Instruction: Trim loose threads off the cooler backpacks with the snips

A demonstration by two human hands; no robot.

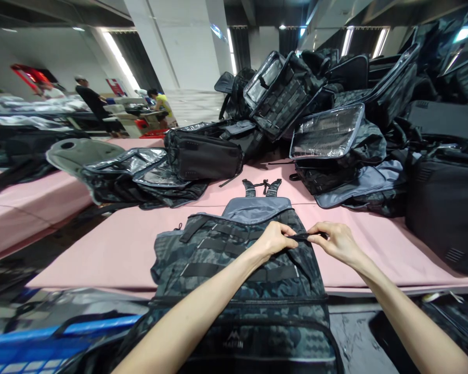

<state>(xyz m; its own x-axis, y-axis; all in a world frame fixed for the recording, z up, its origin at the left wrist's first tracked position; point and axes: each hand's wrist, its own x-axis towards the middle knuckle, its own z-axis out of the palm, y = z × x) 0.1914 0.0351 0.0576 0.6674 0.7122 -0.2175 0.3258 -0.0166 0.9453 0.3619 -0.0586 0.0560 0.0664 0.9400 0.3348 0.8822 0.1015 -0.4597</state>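
A dark camouflage backpack (234, 270) lies flat before me, its lower part hanging over the table's near edge. Its grey lining flap (257, 209) and two shoulder straps (273, 188) point away from me. Over the pack's upper right side, my left hand (278, 240) pinches one end of a short black strap (302, 236). My right hand (333, 239) grips the strap's other end, just beyond the pack's right edge. Between the two hands the strap is stretched nearly level. Fingers hide both of its ends.
The pink-covered table (101, 254) runs across in front. Heaped backpacks (288, 93) rise at the back right, and an opened pack with silvery lining (140, 166) lies left. A blue plastic crate (62, 337) stands below the near edge. People (91, 101) are far off left.
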